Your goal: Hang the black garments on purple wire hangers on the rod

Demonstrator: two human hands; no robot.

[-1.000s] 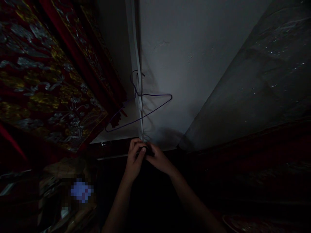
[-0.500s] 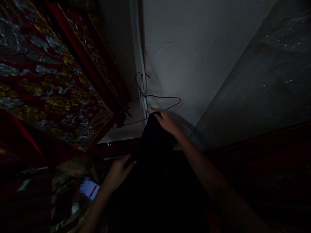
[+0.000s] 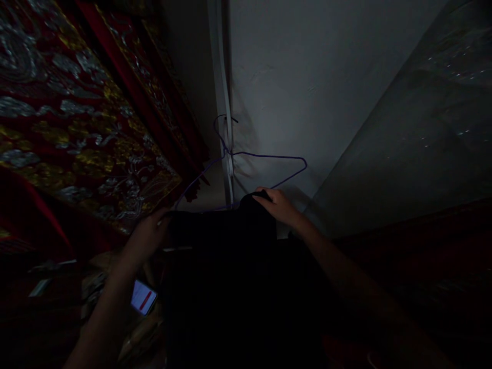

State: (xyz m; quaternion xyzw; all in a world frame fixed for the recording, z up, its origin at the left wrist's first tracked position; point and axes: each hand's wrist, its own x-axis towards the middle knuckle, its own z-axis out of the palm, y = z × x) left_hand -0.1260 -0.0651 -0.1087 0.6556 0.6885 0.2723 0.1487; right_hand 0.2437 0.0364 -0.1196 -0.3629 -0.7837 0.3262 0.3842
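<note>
A black garment (image 3: 226,266) hangs stretched between my two hands in a dim room. My left hand (image 3: 148,238) grips its upper left corner. My right hand (image 3: 280,205) is closed on its upper right edge, just below the lower wire of a purple wire hanger (image 3: 269,155). The hanger hangs tilted from a white strip (image 3: 223,102) running down the pale wall. The cloth hides most of what lies below my hands.
Red fabric with gold and silver embroidery (image 3: 77,133) hangs at the left. A lit phone screen (image 3: 143,297) lies low at the left among dim clutter. A grey sheet or panel (image 3: 415,143) slants at the right.
The garment was raised from low down to hanger height. My left hand moved up and left to take its corner. My right hand slid right and slightly down; the hanger swung right.
</note>
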